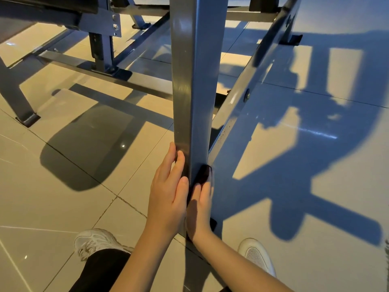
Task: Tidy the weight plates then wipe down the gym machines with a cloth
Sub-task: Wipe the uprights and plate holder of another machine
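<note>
With the right grip (200, 205) flat, fingers straight, pressed the dark cloth (203, 174) lengthwise against the right face of the machine's upright post (193, 81), low near the tiled floor (63, 207). Rested the left grip (168, 192), flat and holding nothing, on the opposite face.

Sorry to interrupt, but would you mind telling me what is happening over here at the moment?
A person is wiping down a gym machine, working on its upright steel post. The right hand presses a dark cloth flat against the post's right face, low down near the floor. The left hand rests flat on the left face. No weight plates are in view.
</note>
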A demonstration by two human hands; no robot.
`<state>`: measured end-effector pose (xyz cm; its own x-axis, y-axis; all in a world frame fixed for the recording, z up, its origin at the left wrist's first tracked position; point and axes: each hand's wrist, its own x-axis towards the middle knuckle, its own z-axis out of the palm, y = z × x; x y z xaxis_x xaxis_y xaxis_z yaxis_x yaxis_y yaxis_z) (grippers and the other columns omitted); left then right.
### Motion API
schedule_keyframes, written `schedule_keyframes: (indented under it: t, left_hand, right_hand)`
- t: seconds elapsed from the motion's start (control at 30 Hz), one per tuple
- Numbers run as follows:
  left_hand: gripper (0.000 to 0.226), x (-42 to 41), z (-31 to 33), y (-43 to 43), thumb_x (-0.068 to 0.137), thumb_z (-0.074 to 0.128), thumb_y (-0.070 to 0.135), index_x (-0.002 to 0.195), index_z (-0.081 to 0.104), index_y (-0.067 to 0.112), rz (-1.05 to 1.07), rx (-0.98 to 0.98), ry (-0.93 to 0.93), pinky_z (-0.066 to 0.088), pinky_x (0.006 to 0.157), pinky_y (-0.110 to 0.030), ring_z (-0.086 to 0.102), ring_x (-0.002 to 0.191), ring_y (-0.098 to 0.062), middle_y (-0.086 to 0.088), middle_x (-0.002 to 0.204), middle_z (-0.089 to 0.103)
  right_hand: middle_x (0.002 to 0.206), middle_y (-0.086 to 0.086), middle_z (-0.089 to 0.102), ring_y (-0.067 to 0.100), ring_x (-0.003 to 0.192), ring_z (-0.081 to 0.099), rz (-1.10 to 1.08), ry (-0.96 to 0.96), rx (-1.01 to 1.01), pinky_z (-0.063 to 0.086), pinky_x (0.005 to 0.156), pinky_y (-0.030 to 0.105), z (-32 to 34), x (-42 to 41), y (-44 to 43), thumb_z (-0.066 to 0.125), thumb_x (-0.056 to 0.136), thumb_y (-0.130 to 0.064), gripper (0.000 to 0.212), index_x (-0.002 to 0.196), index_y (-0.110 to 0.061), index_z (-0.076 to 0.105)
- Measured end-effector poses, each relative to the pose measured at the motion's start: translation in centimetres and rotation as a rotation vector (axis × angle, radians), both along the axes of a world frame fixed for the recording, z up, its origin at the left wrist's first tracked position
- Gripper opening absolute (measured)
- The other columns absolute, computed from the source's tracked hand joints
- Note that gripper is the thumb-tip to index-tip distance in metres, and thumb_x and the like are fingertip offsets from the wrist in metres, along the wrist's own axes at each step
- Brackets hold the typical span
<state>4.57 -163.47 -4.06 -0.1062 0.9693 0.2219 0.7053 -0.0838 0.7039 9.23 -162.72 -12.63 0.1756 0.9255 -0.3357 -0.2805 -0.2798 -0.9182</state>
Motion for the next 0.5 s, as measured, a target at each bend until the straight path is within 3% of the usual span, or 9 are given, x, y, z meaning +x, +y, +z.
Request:
schedule_keyframes:
  t: [0.03,0.1,0.17,0.27,0.37,0.5]
  left_hand:
    - [0.045,-0.1,0.1,0.0,0.095,0.021,0.041,0.14,0.017,0.044,-0.011,-0.004,0.012,0.019,0.113,-0.021,0.015,0.142,0.007,0.023,0.156,0.012]
    - [0.045,-0.4,0.4,0.0,0.095,0.021,0.041,0.138,0.014,0.048,-0.026,-0.013,0.029,0.02,0.113,-0.024,0.015,0.142,0.007,0.022,0.156,0.012]
    - [0.045,-0.4,0.5,0.0,0.094,0.021,0.042,0.137,0.013,0.052,-0.031,-0.021,0.022,0.021,0.114,-0.027,0.015,0.142,0.007,0.02,0.158,0.013]
    - [0.044,-0.1,0.4,0.0,0.094,0.021,0.044,0.137,0.013,0.052,-0.023,-0.017,0.012,0.023,0.114,-0.027,0.015,0.142,0.007,0.022,0.156,0.012]
    - [0.045,-0.2,0.3,0.1,0.095,0.021,0.043,0.14,0.015,0.047,-0.025,-0.017,0.005,0.025,0.114,-0.029,0.016,0.142,0.005,0.019,0.157,0.013]
    - [0.046,-0.5,0.8,0.0,0.093,0.021,0.042,0.138,0.013,0.045,-0.047,-0.026,0.043,0.017,0.112,-0.021,0.011,0.139,0.014,0.028,0.152,0.007]
  right_hand:
    - [0.156,-0.018,0.023,0.003,0.141,0.022,-0.025,0.001,-0.047,0.019,0.114,0.012,-0.8,0.2,0.7,0.032,0.107,-0.02,0.047,0.151,-0.036,0.023]
    - [0.152,-0.007,0.037,0.018,0.14,0.034,-0.068,0.084,-0.218,0.029,0.118,0.036,-2.3,0.3,2.2,0.031,0.107,-0.022,0.044,0.149,-0.036,0.028]
    - [0.142,-0.004,0.047,0.022,0.131,0.045,-0.068,0.149,-0.323,0.038,0.112,0.047,-2.3,0.1,3.0,0.03,0.107,-0.026,0.04,0.144,-0.039,0.034]
    - [0.139,-0.002,0.049,0.019,0.127,0.048,-0.054,0.163,-0.217,0.044,0.107,0.047,0.4,-0.3,3.0,0.035,0.101,-0.035,0.04,0.14,-0.04,0.039]
    - [0.15,0.0,0.038,0.019,0.136,0.039,-0.032,0.09,-0.064,0.039,0.112,0.044,1.7,-0.4,2.4,0.037,0.101,-0.038,0.047,0.147,-0.034,0.032]
    - [0.15,-0.006,0.04,0.019,0.138,0.039,-0.088,0.1,-0.129,0.037,0.112,0.048,2.1,0.4,4.2,0.033,0.1,-0.038,0.046,0.146,-0.039,0.033]
